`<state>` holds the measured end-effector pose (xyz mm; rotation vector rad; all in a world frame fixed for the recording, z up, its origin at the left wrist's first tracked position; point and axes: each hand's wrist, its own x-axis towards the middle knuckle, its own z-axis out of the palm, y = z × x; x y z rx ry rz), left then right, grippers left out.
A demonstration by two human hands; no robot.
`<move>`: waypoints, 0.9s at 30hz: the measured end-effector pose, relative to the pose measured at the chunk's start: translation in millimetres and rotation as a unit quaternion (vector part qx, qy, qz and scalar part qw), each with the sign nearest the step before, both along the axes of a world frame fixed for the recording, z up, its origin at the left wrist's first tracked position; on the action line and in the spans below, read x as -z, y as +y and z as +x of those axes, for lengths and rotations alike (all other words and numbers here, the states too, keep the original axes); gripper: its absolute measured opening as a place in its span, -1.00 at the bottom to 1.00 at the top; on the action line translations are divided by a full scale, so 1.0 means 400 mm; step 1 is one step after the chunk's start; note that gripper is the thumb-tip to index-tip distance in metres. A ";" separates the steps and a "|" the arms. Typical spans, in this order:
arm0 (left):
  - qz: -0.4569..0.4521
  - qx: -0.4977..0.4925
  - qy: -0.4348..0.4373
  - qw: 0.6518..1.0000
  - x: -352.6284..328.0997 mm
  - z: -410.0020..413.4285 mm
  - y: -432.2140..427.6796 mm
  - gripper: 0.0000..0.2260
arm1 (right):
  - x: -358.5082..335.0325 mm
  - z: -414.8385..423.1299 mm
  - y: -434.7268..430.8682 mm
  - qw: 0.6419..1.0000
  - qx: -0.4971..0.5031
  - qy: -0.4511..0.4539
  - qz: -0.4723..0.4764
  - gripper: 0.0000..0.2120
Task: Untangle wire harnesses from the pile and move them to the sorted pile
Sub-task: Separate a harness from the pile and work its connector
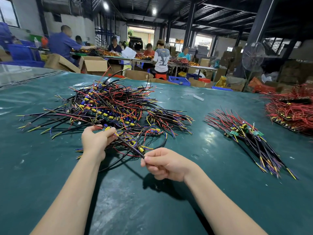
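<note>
- right hand (165, 164) fingers (147, 160) pinch the black sleeve of one wire harness (130, 145); left hand (94, 141) pinches its yellow-component end.
- it stretches over the near edge of the tangled pile (110, 102).
- best pulled slowly, so snagged leads slip free, then carried right to the sorted pile (245, 134) on the bench (186, 209).

Warehouse hall: dark steel roof beams (220, 14), two ceiling lights (105, 5) on, bright doorway (141, 35) at back. Workers (161, 56) at long tables (116, 57), cardboard boxes (94, 65), blue crates (179, 80), pedestal fan (253, 56) right.

A green-covered bench (152, 209) spreads below; an open cardboard box (94, 65) at eleven o'clock; a blue crate (179, 81) near twelve; a standing fan (253, 56) at two; people (161, 56) sit beyond.
</note>
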<state>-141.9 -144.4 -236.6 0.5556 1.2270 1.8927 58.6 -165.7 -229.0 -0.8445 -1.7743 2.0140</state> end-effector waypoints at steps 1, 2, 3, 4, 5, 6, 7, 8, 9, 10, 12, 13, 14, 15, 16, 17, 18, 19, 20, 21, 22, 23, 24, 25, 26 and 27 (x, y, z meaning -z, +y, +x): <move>-0.001 0.003 -0.005 1.000 -0.001 0.000 0.001 -0.71 | -0.002 -0.004 -0.001 1.000 -0.012 -0.010 0.015 -0.73; -0.002 0.007 -0.013 1.000 -0.002 0.002 0.003 -0.71 | -0.005 -0.010 -0.004 0.999 -0.029 -0.019 0.029 -0.72; -0.001 0.012 -0.021 1.000 -0.003 0.004 0.004 -0.71 | -0.008 -0.016 -0.007 0.997 -0.047 -0.030 0.045 -0.71; 0.001 0.016 -0.025 1.000 -0.004 0.006 0.005 -0.72 | -0.010 -0.021 -0.011 0.995 -0.062 -0.042 0.063 -0.70; 0.002 0.018 -0.026 1.000 -0.005 0.008 0.005 -0.71 | -0.012 -0.024 -0.016 0.993 -0.071 -0.055 0.081 -0.69; 0.003 0.021 -0.024 0.999 -0.006 0.011 0.005 -0.69 | -0.014 -0.025 -0.020 0.990 -0.076 -0.066 0.097 -0.68; 0.006 0.022 -0.023 0.999 -0.008 0.014 0.004 -0.66 | -0.016 -0.023 -0.022 0.988 -0.074 -0.074 0.109 -0.67; 0.011 0.021 -0.025 0.999 -0.011 0.016 0.002 -0.63 | -0.016 -0.021 -0.022 0.988 -0.067 -0.078 0.117 -0.65; 0.018 0.017 -0.032 0.999 -0.015 0.017 0.001 -0.61 | -0.015 -0.018 -0.021 0.988 -0.055 -0.081 0.116 -0.63; 0.025 0.013 -0.045 0.999 -0.021 0.017 -0.001 -0.61 | -0.012 -0.017 -0.020 0.990 -0.046 -0.083 0.109 -0.60; 0.036 0.014 -0.071 0.997 -0.036 0.021 -0.005 -0.68 | -0.006 -0.018 -0.021 0.989 -0.054 -0.097 0.098 -0.54; 0.039 0.023 -0.080 0.996 -0.042 0.026 -0.009 -0.73 | -0.004 -0.020 -0.022 0.985 -0.074 -0.116 0.101 -0.50; 0.038 0.038 -0.084 0.995 -0.048 0.033 -0.013 -0.76 | -0.004 -0.019 -0.022 0.979 -0.100 -0.141 0.109 -0.46; 0.035 0.062 -0.083 0.994 -0.053 0.042 -0.018 -0.79 | -0.007 -0.013 -0.019 0.973 -0.118 -0.162 0.117 -0.44; 0.030 0.095 -0.075 0.992 -0.058 0.053 -0.024 -0.83 | -0.012 -0.002 -0.010 0.972 -0.111 -0.167 0.120 -0.44; 0.023 0.135 -0.054 0.989 -0.063 0.065 -0.031 -0.86 | -0.018 0.012 0.004 0.980 -0.063 -0.154 0.106 -0.45; 0.011 0.175 -0.022 0.984 -0.067 0.079 -0.037 -0.86 | -0.022 0.030 0.022 0.989 0.023 -0.124 0.079 -0.48; -0.001 0.211 0.016 0.977 -0.071 0.097 -0.043 -0.84 | -0.025 0.050 0.040 0.988 0.120 -0.082 0.051 -0.52; -0.012 0.239 0.065 0.969 -0.071 0.116 -0.047 -0.81 | -0.023 0.066 0.055 0.978 0.201 -0.037 0.032 -0.57; -0.019 0.261 0.122 0.957 -0.070 0.138 -0.052 -0.78 | -0.016 0.076 0.064 0.968 0.249 0.000 0.023 -0.63; -0.023 0.275 0.179 0.944 -0.067 0.158 -0.055 -0.76 | -0.008 0.076 0.067 0.963 0.269 0.025 0.022 -0.69; -0.024 0.286 0.227 0.930 -0.062 0.177 -0.059 -0.75 | 0.000 0.070 0.067 0.960 0.275 0.043 0.025 -0.74; -0.026 0.292 0.269 0.917 -0.055 0.189 -0.060 -0.75 | 0.007 0.059 0.065 0.957 0.282 0.055 0.030 -0.78; -0.031 0.291 0.309 0.905 -0.049 0.195 -0.061 -0.77 | 0.010 0.049 0.062 0.954 0.291 0.064 0.037 -0.80; -0.037 0.281 0.352 0.892 -0.043 0.195 -0.060 -0.77 | 0.011 0.041 0.059 0.950 0.302 0.071 0.043 -0.82; -0.041 0.267 0.395 0.878 -0.039 0.192 -0.060 -0.78 | 0.009 0.036 0.057 0.946 0.311 0.074 0.047 -0.82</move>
